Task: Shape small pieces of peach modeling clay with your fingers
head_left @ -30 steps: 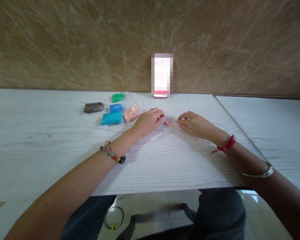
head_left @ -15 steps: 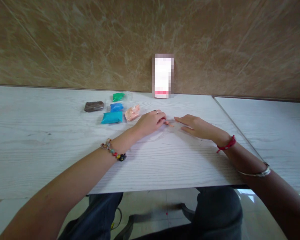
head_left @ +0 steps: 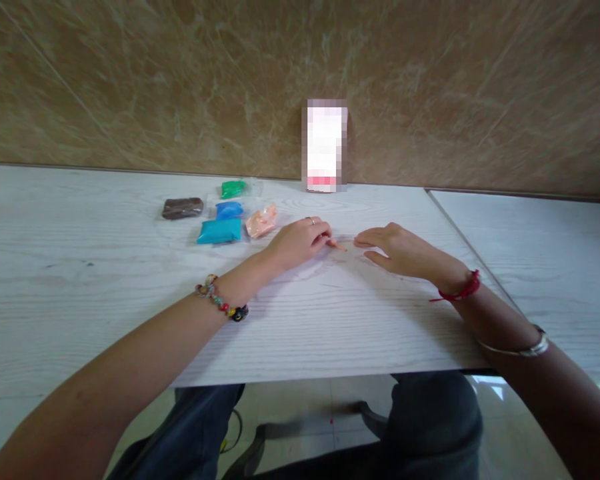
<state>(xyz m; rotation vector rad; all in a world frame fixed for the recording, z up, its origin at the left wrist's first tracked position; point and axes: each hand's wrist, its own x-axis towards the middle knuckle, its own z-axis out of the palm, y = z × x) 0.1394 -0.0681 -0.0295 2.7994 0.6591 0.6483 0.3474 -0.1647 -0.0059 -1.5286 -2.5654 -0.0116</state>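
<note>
My left hand (head_left: pixel 305 240) rests on the table with its fingers curled together. From its fingertips a small thin piece of peach clay (head_left: pixel 339 245) sticks out to the right, tapering to a point; the part under the fingers is hidden. Just right of that tip, apart from it, my right hand (head_left: pixel 393 248) hovers low or rests on the table, fingers stretched out and thumb apart, with nothing in it. Beside my left hand lies a crumpled clear packet of peach clay (head_left: pixel 262 222).
Left of the peach packet are a teal packet (head_left: pixel 220 231), a blue packet (head_left: pixel 229 211), a green packet (head_left: pixel 233 189) and a brown packet (head_left: pixel 183 208). A blurred upright phone-like screen (head_left: pixel 325 147) leans on the marbled wall (head_left: pixel 180 87). The white table (head_left: pixel 300 333) has a seam at right.
My right hand has shifted slightly right, away from the peach piece, and its fingers lie closer together. My left hand stays on the piece. The view has tilted a little.
</note>
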